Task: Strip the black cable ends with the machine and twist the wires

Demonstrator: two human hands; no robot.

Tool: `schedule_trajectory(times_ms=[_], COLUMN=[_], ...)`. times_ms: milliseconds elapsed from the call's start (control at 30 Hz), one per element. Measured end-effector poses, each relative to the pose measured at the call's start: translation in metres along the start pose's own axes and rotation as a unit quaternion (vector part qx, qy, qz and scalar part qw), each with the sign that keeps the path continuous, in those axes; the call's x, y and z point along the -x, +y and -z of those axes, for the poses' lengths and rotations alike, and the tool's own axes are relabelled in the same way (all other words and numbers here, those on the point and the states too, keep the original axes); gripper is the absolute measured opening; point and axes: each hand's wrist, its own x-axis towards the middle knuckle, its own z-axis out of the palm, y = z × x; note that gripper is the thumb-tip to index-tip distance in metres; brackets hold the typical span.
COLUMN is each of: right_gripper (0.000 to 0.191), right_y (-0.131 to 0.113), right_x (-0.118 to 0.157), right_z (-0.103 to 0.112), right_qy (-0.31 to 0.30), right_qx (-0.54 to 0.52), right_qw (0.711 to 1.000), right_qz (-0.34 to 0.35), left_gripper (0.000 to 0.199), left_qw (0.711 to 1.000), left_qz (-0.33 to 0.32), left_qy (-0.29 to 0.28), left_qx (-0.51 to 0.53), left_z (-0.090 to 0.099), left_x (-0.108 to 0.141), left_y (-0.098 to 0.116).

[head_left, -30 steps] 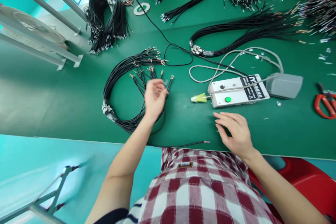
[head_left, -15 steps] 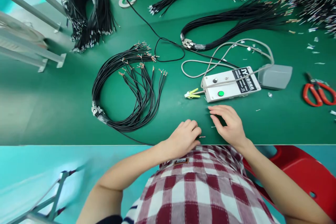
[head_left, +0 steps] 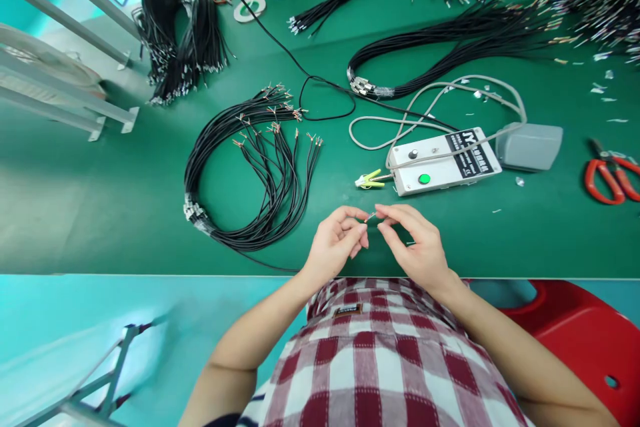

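Note:
My left hand point(head_left: 339, 237) is just above the table's front edge, thumb and forefinger pinched on a thin wire end point(head_left: 370, 217) with bare tips. My right hand point(head_left: 415, 240) faces it from the right. Its forefinger is at the wire tip, while the thumb stands apart below with a gap between. Left of my hands lies a coiled bundle of black cables point(head_left: 193, 167) with stripped copper ends. One black cable point(head_left: 265, 265) runs from this coil along the table edge toward my left wrist; its further course is hidden.
Beyond my hands lies a white control box point(head_left: 445, 160) with a green button and a yellow-tipped nozzle point(head_left: 370, 179). A grey pedal-like block point(head_left: 530, 145), red-handled cutters point(head_left: 604, 180), a tape roll point(head_left: 250, 9) and more cable bundles point(head_left: 185, 40) surround it. A red chair point(head_left: 585, 340) is at right.
My left hand has lifted and turned, bringing a wire end into view in its fingers. My right hand has moved left to meet it. The view has shifted slightly.

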Motion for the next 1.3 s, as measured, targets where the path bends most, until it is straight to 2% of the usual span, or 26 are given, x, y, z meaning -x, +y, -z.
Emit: schedule_trajectory(times_ms=[367,467,600,733,867,933,1033,1100,1300], right_gripper=[0.038,0.036,0.020,0.018,0.023,0.025,0.024,0.023,0.022], right_y=[0.001,0.000,-0.003,-0.004,-0.005,-0.006,-0.005,-0.005,-0.008], right_x=[0.009,0.005,-0.007,-0.015,-0.015,-0.014,-0.014,-0.015,-0.012], right_z=[-0.012,-0.011,-0.011,-0.020,-0.033,-0.036,-0.036,-0.034,-0.032], right_qy=[0.014,0.034,0.027,0.010,0.016,0.004,-0.021,-0.021,0.015], right_qx=[0.067,0.015,-0.083,-0.223,-0.370,-0.418,-0.446,-0.444,-0.377], right_qw=[0.995,0.999,0.992,0.952,0.876,0.842,0.814,0.812,0.860], right_qz=[0.069,0.015,-0.094,-0.211,-0.308,-0.342,-0.373,-0.377,-0.344], left_gripper=[0.037,0.037,0.038,0.038,0.040,0.040,0.038,0.036,0.026], left_qw=[0.998,0.999,0.999,0.999,0.998,0.997,0.996,0.995,0.991], left_qz=[-0.030,-0.029,-0.029,-0.027,-0.035,-0.040,-0.044,-0.051,-0.093], left_qy=[0.044,0.041,0.037,0.034,0.046,0.055,0.061,0.063,0.091], left_qx=[0.025,0.018,0.011,0.008,0.033,0.049,0.057,0.054,0.022], left_z=[-0.002,-0.002,-0.004,-0.006,-0.009,-0.009,-0.010,-0.011,-0.013], left_x=[-0.001,0.000,0.001,0.002,0.002,0.003,0.004,0.004,0.000], left_y=[0.000,0.000,0.000,-0.001,-0.006,-0.009,-0.012,-0.013,-0.011])
